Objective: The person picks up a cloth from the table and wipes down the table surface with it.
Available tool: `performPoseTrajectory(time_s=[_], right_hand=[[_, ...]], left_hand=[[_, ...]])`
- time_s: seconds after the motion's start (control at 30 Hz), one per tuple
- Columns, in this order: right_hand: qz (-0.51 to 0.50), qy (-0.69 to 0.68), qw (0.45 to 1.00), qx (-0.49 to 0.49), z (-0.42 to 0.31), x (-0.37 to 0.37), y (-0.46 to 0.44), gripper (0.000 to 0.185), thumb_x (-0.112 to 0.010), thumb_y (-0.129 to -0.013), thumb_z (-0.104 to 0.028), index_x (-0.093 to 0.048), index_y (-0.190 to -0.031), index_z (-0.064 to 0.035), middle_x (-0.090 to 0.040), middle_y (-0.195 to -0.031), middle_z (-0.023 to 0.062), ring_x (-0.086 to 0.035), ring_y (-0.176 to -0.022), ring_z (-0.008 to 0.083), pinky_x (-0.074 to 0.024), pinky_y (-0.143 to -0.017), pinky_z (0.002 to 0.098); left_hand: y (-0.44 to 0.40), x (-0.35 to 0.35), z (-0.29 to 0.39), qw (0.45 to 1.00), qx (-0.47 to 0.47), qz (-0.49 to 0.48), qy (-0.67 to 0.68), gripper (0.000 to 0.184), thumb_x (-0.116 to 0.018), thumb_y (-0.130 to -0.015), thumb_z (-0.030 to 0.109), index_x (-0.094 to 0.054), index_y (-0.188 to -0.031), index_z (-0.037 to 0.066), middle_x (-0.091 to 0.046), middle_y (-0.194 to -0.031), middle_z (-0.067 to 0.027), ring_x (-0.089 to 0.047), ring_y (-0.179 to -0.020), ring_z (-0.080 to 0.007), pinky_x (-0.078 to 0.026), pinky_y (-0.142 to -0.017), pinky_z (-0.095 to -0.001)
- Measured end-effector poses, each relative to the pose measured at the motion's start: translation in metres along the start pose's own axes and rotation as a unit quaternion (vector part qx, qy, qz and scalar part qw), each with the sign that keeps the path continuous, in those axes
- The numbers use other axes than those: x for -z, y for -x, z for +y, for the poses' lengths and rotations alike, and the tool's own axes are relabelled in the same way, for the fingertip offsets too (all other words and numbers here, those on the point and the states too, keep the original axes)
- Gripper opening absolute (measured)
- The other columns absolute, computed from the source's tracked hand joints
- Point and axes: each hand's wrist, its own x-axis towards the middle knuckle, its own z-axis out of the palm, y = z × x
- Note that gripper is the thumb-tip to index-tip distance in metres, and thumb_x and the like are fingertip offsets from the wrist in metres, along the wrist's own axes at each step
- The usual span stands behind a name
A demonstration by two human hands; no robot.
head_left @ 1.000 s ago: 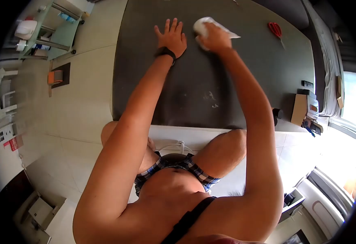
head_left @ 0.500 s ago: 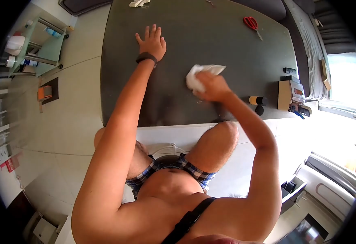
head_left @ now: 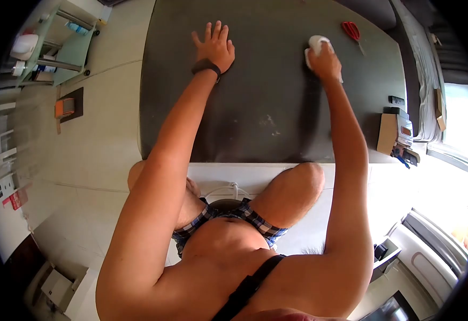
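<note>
My left hand [head_left: 216,49] lies flat on the dark tabletop [head_left: 255,80], its fingers spread and a dark band on the wrist. Farther to the right, my right hand [head_left: 326,64] presses a crumpled white tissue [head_left: 318,40] against the same surface. Part of the tissue is hidden under the palm and fingers. Just beyond that hand rest red-handled scissors [head_left: 351,31], blades pointing toward the right edge. Pale, whitish smudges [head_left: 272,123] mark the tabletop nearer to me, between my arms.
By the right table edge stand a cardboard-coloured box [head_left: 388,132] with grey gear beside it and a small dark remote [head_left: 396,100]. A glass-shelved trolley [head_left: 72,59] is on the floor at left. My knees are against the near edge.
My right hand has carried the tissue away from me and to the right, close to the scissors. The view has shifted slightly; my left hand remains flat. My right arm now covers the small cylinder.
</note>
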Motion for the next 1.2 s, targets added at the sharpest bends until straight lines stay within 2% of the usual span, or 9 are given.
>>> performPoseTrajectory(time_s=[0.23, 0.47, 0.67, 0.83, 0.9, 0.97, 1.0, 1.1, 1.2], right_hand=[[-0.065, -0.029, 0.990, 0.123, -0.031, 0.020, 0.129, 0.057, -0.072, -0.088, -0.041, -0.055, -0.124, -0.0009, -0.073, -0.106, 0.0258, -0.072, -0.096, 0.0457, -0.0565, -0.084, 0.0565], [-0.083, -0.082, 0.959, 0.258, -0.029, 0.044, 0.192, 0.052, -0.078, -0.084, -0.040, -0.059, -0.118, -0.0049, -0.069, -0.115, 0.0174, -0.068, -0.105, 0.0404, -0.0559, -0.088, 0.0522], [-0.010, -0.022, 0.987, 0.158, -0.015, 0.031, 0.103, 0.052, -0.076, -0.087, -0.040, -0.061, -0.122, -0.0048, -0.067, -0.121, 0.0162, -0.067, -0.113, 0.0367, -0.0570, -0.090, 0.0490], [0.042, -0.020, 0.999, -0.011, -0.014, 0.001, 0.010, 0.049, -0.068, -0.092, -0.041, -0.063, -0.126, -0.0058, -0.064, -0.132, 0.0164, -0.063, -0.120, 0.0387, -0.0522, -0.099, 0.0510], [0.143, -0.009, 0.987, 0.079, -0.009, -0.029, -0.022, 0.048, -0.071, -0.091, -0.039, -0.066, -0.126, -0.0064, -0.065, -0.135, 0.0144, -0.061, -0.121, 0.0388, -0.0502, -0.103, 0.0495], [0.123, -0.034, 0.984, 0.126, -0.027, -0.050, -0.042, 0.049, -0.075, -0.088, -0.036, -0.068, -0.128, -0.0081, -0.067, -0.136, 0.0124, -0.061, -0.122, 0.0389, -0.0485, -0.106, 0.0488], [0.105, -0.080, 0.967, 0.219, -0.037, -0.055, -0.041, 0.049, -0.080, -0.085, -0.028, -0.069, -0.129, -0.0093, -0.070, -0.131, 0.0133, -0.061, -0.123, 0.0387, -0.0486, -0.106, 0.0492], [-0.005, -0.236, 0.918, 0.318, -0.088, -0.041, 0.002, 0.051, -0.084, -0.077, -0.013, -0.071, -0.127, -0.0099, -0.071, -0.127, 0.0144, -0.062, -0.122, 0.0389, -0.0486, -0.108, 0.0475], [-0.069, -0.225, 0.868, 0.436, -0.105, -0.029, 0.063, 0.059, -0.078, -0.069, 0.001, -0.069, -0.127, -0.0114, -0.068, -0.129, 0.0108, -0.060, -0.120, 0.0343, -0.0477, -0.102, 0.0457]], left_hand=[[-0.002, 0.001, 0.001, 1.000, -0.002, 0.007, -0.001, 0.052, -0.048, -0.105, 0.033, -0.048, -0.154, 0.017, -0.040, -0.167, -0.0033, -0.032, -0.156, -0.0267, -0.022, -0.119, -0.0737], [-0.004, -0.004, 0.001, 1.000, 0.006, -0.017, -0.008, 0.051, -0.045, -0.106, 0.033, -0.047, -0.155, 0.019, -0.037, -0.168, -0.0023, -0.030, -0.157, -0.0257, -0.020, -0.121, -0.0721], [-0.002, 0.004, 0.001, 1.000, 0.006, -0.024, -0.004, 0.051, -0.045, -0.106, 0.034, -0.047, -0.155, 0.018, -0.037, -0.169, -0.0023, -0.030, -0.157, -0.0261, -0.021, -0.121, -0.0716], [-0.002, 0.003, -0.001, 1.000, -0.005, -0.012, -0.003, 0.053, -0.046, -0.106, 0.034, -0.046, -0.156, 0.017, -0.038, -0.168, -0.0041, -0.030, -0.157, -0.0281, -0.021, -0.120, -0.0723], [-0.001, 0.005, 0.000, 1.000, -0.006, -0.016, -0.012, 0.053, -0.046, -0.106, 0.033, -0.047, -0.156, 0.016, -0.039, -0.168, -0.0050, -0.031, -0.157, -0.0286, -0.020, -0.121, -0.0722], [-0.002, 0.004, -0.001, 1.000, -0.001, -0.015, 0.004, 0.053, -0.046, -0.105, 0.033, -0.048, -0.155, 0.015, -0.039, -0.168, -0.0054, -0.031, -0.157, -0.0288, -0.020, -0.121, -0.0720], [-0.001, 0.005, -0.001, 1.000, -0.003, -0.011, 0.005, 0.053, -0.047, -0.105, 0.032, -0.048, -0.155, 0.015, -0.039, -0.167, -0.0057, -0.031, -0.156, -0.0292, -0.019, -0.121, -0.0719], [-0.001, 0.002, -0.001, 1.000, -0.005, 0.000, 0.017, 0.051, -0.047, -0.105, 0.031, -0.049, -0.153, 0.015, -0.040, -0.167, -0.0058, -0.032, -0.156, -0.0293, -0.018, -0.121, -0.0720], [-0.001, 0.003, -0.002, 1.000, -0.010, 0.003, 0.023, 0.051, -0.049, -0.104, 0.031, -0.050, -0.152, 0.014, -0.040, -0.167, -0.0058, -0.032, -0.156, -0.0293, -0.019, -0.120, -0.0728]])
